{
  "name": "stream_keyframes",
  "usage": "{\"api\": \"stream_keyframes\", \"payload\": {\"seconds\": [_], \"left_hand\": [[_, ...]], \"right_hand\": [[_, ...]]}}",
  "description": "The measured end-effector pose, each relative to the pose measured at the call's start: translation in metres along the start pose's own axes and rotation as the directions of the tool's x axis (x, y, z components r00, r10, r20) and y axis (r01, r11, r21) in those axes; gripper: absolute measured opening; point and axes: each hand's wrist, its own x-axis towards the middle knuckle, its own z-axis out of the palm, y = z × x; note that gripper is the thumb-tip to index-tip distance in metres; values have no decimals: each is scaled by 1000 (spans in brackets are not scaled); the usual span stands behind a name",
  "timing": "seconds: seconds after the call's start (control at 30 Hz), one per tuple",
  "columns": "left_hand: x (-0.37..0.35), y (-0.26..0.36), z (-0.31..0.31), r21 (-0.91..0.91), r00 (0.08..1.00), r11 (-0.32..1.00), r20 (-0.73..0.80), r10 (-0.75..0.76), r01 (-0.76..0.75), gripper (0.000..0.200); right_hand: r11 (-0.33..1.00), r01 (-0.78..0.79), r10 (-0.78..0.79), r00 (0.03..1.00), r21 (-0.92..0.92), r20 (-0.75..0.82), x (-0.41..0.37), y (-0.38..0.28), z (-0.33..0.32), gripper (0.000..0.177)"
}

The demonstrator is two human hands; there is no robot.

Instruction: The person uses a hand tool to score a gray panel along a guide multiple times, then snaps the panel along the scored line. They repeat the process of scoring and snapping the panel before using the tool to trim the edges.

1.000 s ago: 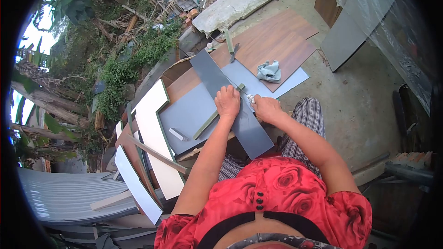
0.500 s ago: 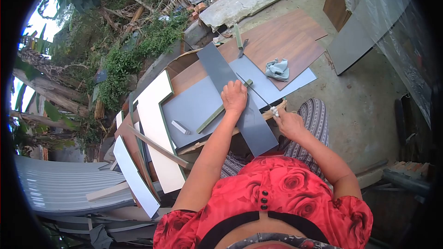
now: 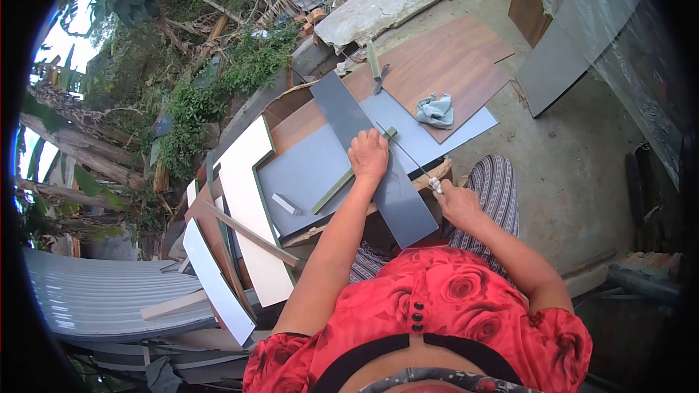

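Head view, seen remotely. I see the left hand (image 3: 369,154) laid palm down on the dark grey plank (image 3: 397,200), pressing it and grasping nothing. The plank lies slantwise across a larger grey sheet (image 3: 298,171). A green strip (image 3: 331,193) runs crosswise beneath the same hand, which hides the place where strip and plank meet.

The right hand (image 3: 457,205) is closed around the white-wrapped end of a thin blade (image 3: 404,151). The blade slants along the plank's right edge, toward the far end of the green strip. I cannot tell whether it touches the plank.

Surroundings:
- A small grey block (image 3: 285,204) rests on the grey sheet, left of the strip.
- A white panel (image 3: 244,175) lies against the sheet's left side, with narrow battens across it.
- A brown laminate board (image 3: 451,58) lies beyond the sheet, and a crumpled cloth (image 3: 435,110) sits on its near edge.
- A short green offcut (image 3: 373,60) and a dark tool beside it lie at the board's left corner.
- A concrete slab (image 3: 378,4) lies farther off, next to rubble and plants.
- Corrugated sheeting (image 3: 95,298) is at lower left, and clear plastic film (image 3: 604,14) at upper right.

The left forearm covers part of the grey sheet's near edge. A striped trouser knee (image 3: 496,182) sits just right of the right hand.
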Motion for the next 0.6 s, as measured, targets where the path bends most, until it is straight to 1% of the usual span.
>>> {"api": "stream_keyframes", "payload": {"seconds": [0.07, 0.1, 0.2, 0.27, 0.37, 0.4, 0.47, 0.53, 0.6], "left_hand": [[0, -1, 1, 22, 1000, 1000, 25, -6, 5, 13], [-1, 0, 1, 20, 1000, 1000, 25, 2, -2, 13], [-1, -2, 1, 30, 1000, 999, 14, 17, -18, 13], [0, -3, 2, 16, 1000, 1000, 7, 25, -25, 14], [-1, 0, 0, 7, 999, 999, -34, 32, -32, 12], [-2, 1, 0, 5, 999, 1000, -31, 28, -28, 12], [-1, 2, -1, 30, 999, 999, 33, -23, 22, 14], [-1, 2, -1, 27, 999, 999, 27, -31, 30, 14], [-1, 2, -2, 21, 999, 999, 17, -29, 29, 14]], "right_hand": [[999, -31, 31, 999, 15, 19, -5, 1, -2, 29], [1000, -6, 6, 1000, -1, -4, 4, -3, -3, 28], [998, 70, -70, 997, -10, -33, 54, -25, -3, 28], [997, 80, -80, 993, -5, -85, 95, -36, 8, 28], [995, 98, -96, 989, 14, -111, 107, -42, 13, 27], [995, 96, -94, 990, 12, -105, 102, -39, 14, 27], [996, 92, -91, 991, 1, -93, 75, -29, 9, 27], [999, 50, -49, 997, 8, -57, 38, -14, 7, 27], [1000, 10, -11, 998, -15, -54, 6, 2, 12, 27]]}}
